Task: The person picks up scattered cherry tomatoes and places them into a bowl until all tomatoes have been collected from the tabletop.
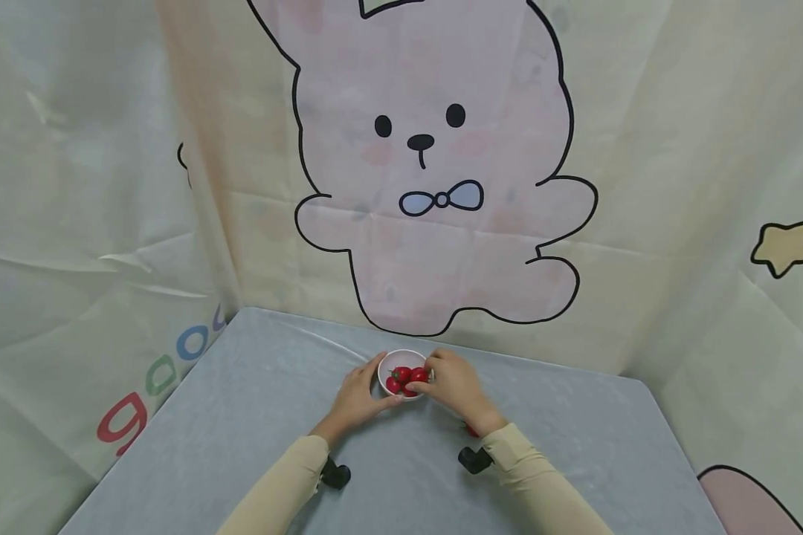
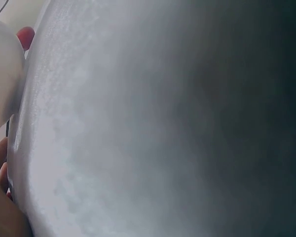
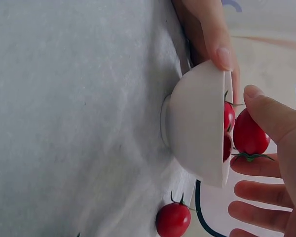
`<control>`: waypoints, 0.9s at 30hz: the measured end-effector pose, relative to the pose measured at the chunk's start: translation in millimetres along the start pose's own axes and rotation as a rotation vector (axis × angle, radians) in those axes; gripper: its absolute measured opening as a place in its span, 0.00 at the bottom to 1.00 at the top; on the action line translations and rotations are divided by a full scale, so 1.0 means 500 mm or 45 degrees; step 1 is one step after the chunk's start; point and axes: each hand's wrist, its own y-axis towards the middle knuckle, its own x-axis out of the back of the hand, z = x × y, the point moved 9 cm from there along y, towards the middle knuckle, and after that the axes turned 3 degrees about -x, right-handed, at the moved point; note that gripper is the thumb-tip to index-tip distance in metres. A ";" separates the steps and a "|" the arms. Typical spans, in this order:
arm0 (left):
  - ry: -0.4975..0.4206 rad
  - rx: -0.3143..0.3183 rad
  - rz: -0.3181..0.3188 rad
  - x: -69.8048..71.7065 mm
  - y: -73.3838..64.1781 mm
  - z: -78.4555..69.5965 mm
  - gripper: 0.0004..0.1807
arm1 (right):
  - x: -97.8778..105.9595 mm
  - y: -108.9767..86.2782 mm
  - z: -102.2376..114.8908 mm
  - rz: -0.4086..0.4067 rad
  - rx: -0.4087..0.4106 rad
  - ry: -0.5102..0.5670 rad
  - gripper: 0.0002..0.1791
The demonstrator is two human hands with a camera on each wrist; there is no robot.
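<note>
A small white bowl (image 1: 397, 359) stands on the table with several red cherry tomatoes (image 1: 401, 374) inside. My left hand (image 1: 360, 391) holds the bowl from the left, its thumb at the near rim. My right hand (image 1: 456, 383) is over the bowl's right edge. Between its thumb and index finger it pinches a cherry tomato (image 3: 250, 133), green stem showing, right at the rim. The other right fingers are spread out, as the right wrist view shows. The left wrist view catches only the bowl's side (image 2: 5, 74) and part of the left hand (image 2: 5, 207).
A loose cherry tomato (image 3: 173, 219) lies on the cloth beside the bowl. Partly hidden under my right wrist is another red tomato (image 1: 471, 430). Grey-blue cloth (image 1: 241, 416) covers the table, and printed curtains (image 1: 702, 312) rise behind it and at both sides.
</note>
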 end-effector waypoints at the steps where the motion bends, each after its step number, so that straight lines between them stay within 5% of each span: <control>1: -0.001 0.001 0.003 0.000 0.000 0.000 0.55 | 0.000 0.001 0.002 -0.001 0.003 -0.005 0.25; 27: 0.011 -0.030 -0.007 -0.002 0.006 -0.005 0.55 | -0.011 0.007 0.021 -0.022 0.042 -0.050 0.25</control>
